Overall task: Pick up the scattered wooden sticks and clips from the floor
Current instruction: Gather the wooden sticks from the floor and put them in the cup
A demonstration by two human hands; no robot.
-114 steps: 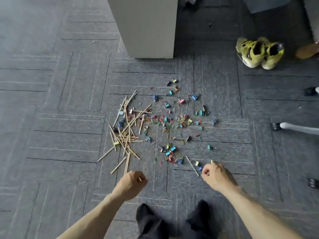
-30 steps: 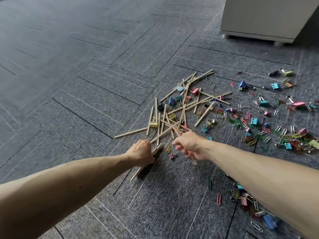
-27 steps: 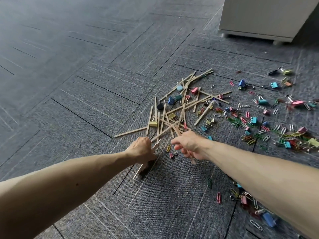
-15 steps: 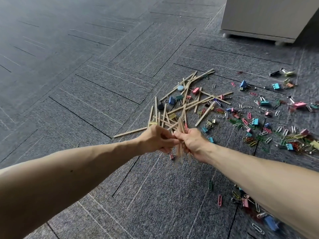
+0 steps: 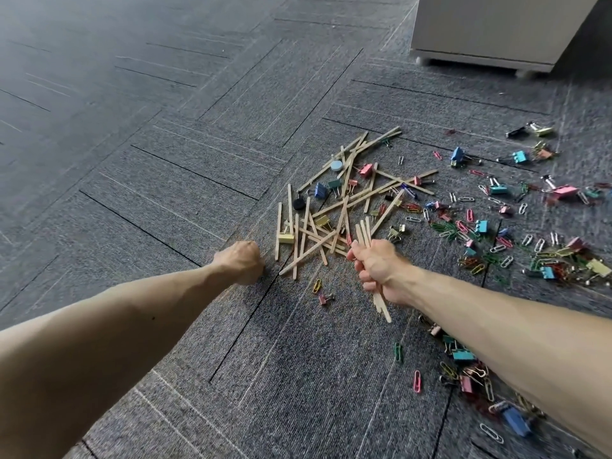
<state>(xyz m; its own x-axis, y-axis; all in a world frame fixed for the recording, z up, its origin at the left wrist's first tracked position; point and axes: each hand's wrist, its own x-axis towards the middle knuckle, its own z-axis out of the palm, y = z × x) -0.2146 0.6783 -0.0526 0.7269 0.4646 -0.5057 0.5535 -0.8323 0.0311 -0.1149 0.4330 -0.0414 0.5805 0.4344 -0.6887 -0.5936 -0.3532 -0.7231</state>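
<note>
Thin wooden sticks (image 5: 344, 200) lie crossed in a pile on the grey carpet, mixed with small binder clips (image 5: 320, 189). Coloured paper clips and binder clips (image 5: 477, 226) spread out to the right. More clips (image 5: 462, 356) lie beside my right forearm. My right hand (image 5: 377, 270) grips a bundle of sticks (image 5: 363, 230) upright at the pile's near edge. The bundle's ends stick out above and below the fist. My left hand (image 5: 241, 261) is curled down on the carpet at the pile's left edge, where a lone stick lay. Its fingers hide what it holds.
A light grey cabinet (image 5: 496, 31) on small feet stands at the top right, behind the clips. Bare carpet tiles (image 5: 132, 144) stretch to the left and far side. A pink paper clip (image 5: 417, 380) and a green one (image 5: 398, 352) lie nearer to me.
Both hands met over the pile half a second ago and the sticks passed into my right hand. My left hand has since moved left and down onto the lone stick, which no longer shows.
</note>
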